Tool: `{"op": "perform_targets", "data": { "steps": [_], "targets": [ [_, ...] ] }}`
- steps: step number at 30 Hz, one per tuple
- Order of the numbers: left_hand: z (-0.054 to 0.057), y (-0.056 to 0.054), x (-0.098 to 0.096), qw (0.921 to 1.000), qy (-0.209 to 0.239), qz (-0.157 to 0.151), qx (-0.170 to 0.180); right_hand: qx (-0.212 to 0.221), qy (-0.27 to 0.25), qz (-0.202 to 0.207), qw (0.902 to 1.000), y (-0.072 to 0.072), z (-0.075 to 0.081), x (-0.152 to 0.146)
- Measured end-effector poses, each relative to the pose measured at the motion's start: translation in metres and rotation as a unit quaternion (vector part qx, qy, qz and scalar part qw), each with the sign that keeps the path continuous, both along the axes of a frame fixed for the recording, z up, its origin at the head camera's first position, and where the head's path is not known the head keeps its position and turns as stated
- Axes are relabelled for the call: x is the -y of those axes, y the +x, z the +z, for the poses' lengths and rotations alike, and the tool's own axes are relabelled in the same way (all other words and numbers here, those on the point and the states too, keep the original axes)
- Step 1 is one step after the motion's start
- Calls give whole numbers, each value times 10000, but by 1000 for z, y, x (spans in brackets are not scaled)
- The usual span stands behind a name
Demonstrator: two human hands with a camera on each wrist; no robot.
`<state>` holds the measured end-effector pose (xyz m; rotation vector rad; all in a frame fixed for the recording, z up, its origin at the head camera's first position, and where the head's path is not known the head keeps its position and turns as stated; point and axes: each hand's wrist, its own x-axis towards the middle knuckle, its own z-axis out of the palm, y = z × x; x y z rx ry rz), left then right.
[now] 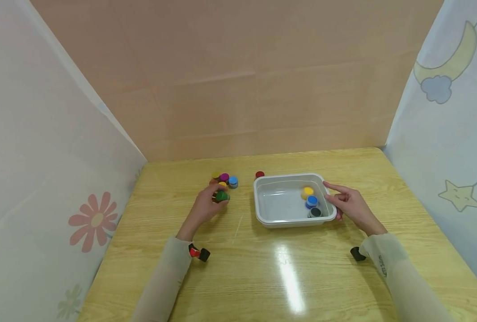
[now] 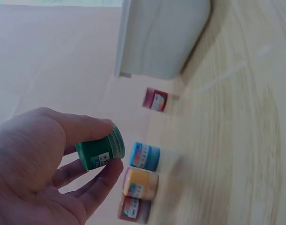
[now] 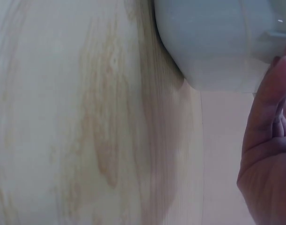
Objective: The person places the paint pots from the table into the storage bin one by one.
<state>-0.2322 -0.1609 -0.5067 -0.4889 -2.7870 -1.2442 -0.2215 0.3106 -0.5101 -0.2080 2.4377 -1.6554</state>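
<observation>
My left hand point(image 1: 208, 205) pinches a small green paint jar point(image 2: 97, 151) between thumb and fingers. In the left wrist view the jar is tilted, and its label faces the camera. Close by stand a light-blue jar point(image 1: 233, 182), a magenta-lidded jar point(image 1: 224, 177) and several others, partly covered by the hand in the head view. My right hand point(image 1: 352, 206) grips the right rim of a white plastic tray point(image 1: 278, 221). Inside the tray's right end sit a yellow jar point(image 1: 308, 192), a blue jar point(image 1: 312, 202) and a black jar point(image 1: 315, 212).
A dark-red jar point(image 1: 259, 175) stands just behind the tray's back left corner. The wooden table point(image 1: 238, 268) ends at a brown backdrop point(image 1: 258, 89), with patterned white sheets point(image 1: 41, 156) at both sides.
</observation>
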Motion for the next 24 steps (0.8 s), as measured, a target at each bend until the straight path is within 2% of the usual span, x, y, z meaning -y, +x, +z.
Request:
{"op": "perform_targets", "data": {
  "steps": [5, 13, 24],
  "targets": [
    [8, 7, -5, 9995, 189, -206, -143, -38, -40, 28, 10000, 0, 0, -1],
    [17, 13, -11, 9987, 362, -253, -271, 5, -97, -15, 10000, 0, -2, 0],
    [21, 20, -20, 9961, 690, -371, -402, 12, 12, -52, 10000, 1, 1, 0]
  ]
}}
